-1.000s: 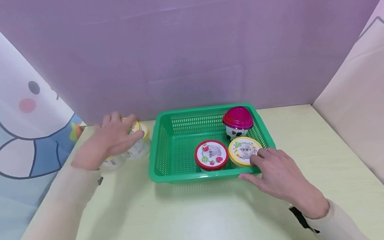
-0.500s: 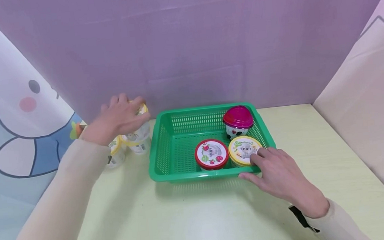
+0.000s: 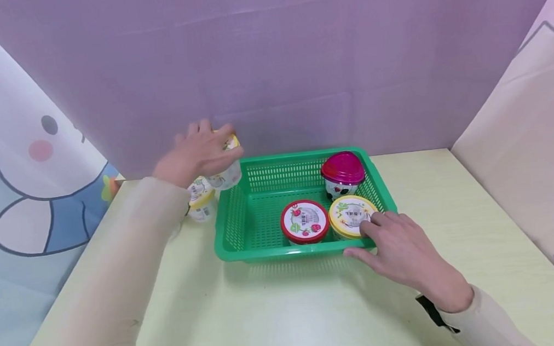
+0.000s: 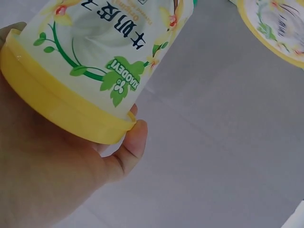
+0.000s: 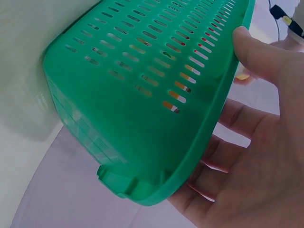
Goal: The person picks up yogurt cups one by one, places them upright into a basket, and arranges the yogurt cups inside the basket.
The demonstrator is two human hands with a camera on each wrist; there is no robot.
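Note:
In the head view my left hand (image 3: pixel 196 157) holds a yellow-lidded plastic cup (image 3: pixel 228 175) from above, over the back left corner of the green basket (image 3: pixel 259 255). The left wrist view shows that cup (image 4: pixel 102 45) close up, the thumb and fingers round its yellow lid. My right hand (image 3: pixel 404 250) grips the basket's front rim near its right corner. In the right wrist view the thumb lies on the outside of the basket (image 5: pixel 123 123), with the fingers on the other side of the rim. Inside the basket stand a red-lidded cup (image 3: pixel 305 222), a yellow-lidded cup (image 3: pixel 351 214) and a magenta-lidded cup (image 3: pixel 343 170).
Left of the basket, another yellow-lidded cup (image 3: pixel 202 201) stands on the pale table (image 3: pixel 270 316), partly behind my left hand and sleeve. A faint piece of a further cup shows beside the sleeve. A purple cloth wall (image 3: pixel 273 74) rises behind, with printed side panels.
My left hand has lifted the yellow-lidded cup off another cup at the left and carried it right, to the basket's back left corner. My right hand and the basket have stayed put.

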